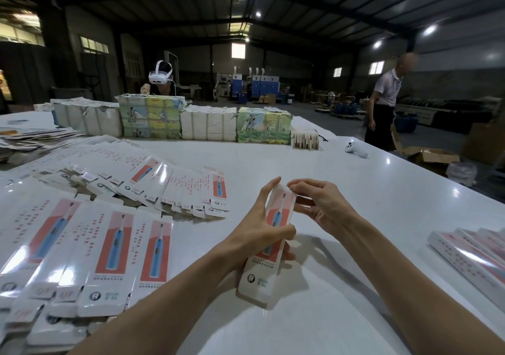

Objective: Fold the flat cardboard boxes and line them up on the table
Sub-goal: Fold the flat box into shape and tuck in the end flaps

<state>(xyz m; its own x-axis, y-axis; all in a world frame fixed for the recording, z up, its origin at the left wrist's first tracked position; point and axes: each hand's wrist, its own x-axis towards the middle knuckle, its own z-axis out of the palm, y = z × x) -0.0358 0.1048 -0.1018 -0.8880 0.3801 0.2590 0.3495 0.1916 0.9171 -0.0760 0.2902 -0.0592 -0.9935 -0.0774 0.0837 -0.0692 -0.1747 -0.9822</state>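
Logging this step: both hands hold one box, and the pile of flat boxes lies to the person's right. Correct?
No: in the head view the flat boxes lie to the person's left. The left hand and right hand do hold one box.

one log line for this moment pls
step: folding box | left hand: grips box | right hand: pinches its top end | flat boxes: left | folded boxes: right

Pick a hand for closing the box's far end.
Right, likely. The right hand has its fingertips on the far end of the box; the left hand grips its middle, steadying it.
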